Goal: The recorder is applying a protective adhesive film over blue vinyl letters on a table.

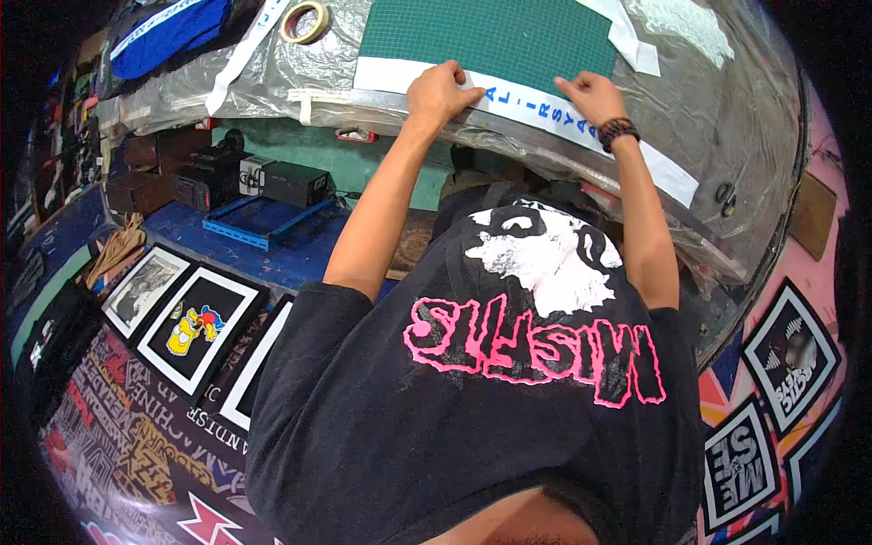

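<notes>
A long white strip (657, 167) with blue lettering lies along the near edge of a green cutting mat (470, 30). My left hand (439, 95) is on the strip, its thumb pressed beside the first letters and its other fingers curled. My right hand (593, 99) rests farther along the strip, a dark beaded bracelet (618, 133) at its wrist. The thumb and forefinger of that hand come together near the strip's upper edge; whether they pinch it is hard to tell. Part of the lettering is covered by the right hand and bracelet.
Clear plastic sheeting (334, 65) covers the table. On it are a tape roll (304, 22), a loose white strip (238, 65), folded blue fabric (174, 41) and black-handled scissors (725, 199). Boxes (296, 182) sit below at left; framed pictures (199, 327) stand behind me.
</notes>
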### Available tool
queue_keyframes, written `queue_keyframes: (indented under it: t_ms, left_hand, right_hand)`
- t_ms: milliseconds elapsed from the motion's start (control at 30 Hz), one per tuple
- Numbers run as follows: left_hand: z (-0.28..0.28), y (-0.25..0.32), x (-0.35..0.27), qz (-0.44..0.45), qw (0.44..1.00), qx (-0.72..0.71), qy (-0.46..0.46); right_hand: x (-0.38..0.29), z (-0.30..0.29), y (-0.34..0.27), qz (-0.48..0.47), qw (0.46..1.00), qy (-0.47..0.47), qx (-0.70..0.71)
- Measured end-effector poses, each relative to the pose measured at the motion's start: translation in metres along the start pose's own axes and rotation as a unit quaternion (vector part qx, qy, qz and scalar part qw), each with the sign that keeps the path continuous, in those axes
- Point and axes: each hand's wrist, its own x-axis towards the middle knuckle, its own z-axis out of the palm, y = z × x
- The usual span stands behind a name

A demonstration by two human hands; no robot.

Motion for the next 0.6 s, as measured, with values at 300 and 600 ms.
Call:
queue_keyframes:
  t_ms: [300,600]
  left_hand:
    - [-0.005,0.001,0.002,0.007,1.000,0.000,-0.004]
    - [-0.007,0.005,0.002,-0.006,1.000,0.004,-0.024]
  right_hand:
    - [-0.036,-0.027,0.139,0.152,0.975,0.153,0.054]
    - [-0.074,-0.043,0.211,0.213,0.951,0.212,0.070]
